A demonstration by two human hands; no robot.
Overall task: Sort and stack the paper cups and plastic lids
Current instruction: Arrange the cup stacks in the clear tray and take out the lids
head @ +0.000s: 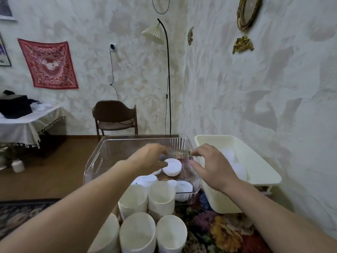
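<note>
A clear plastic bin (pixel 102 152) stands in front of me with several white plastic lids in it. My left hand (pixel 147 157) reaches into the bin and holds a short stack of white lids (pixel 172 168) with its thumb on top. My right hand (pixel 209 165) hovers over the bin's right rim, fingers loosely curled, holding nothing. More lids (pixel 184 188) lie at the bin's near end. Stacks of white paper cups (pixel 160 198) stand upright close to me, with other cup stacks (pixel 137 234) in front of them.
A cream plastic tub (pixel 259 172) with white lids inside sits to the right, against the wall. The table has a flowered cloth (pixel 224 232). A brown chair (pixel 114 115) and a floor lamp (pixel 168 79) stand beyond. A draped side table (pixel 27 125) is at left.
</note>
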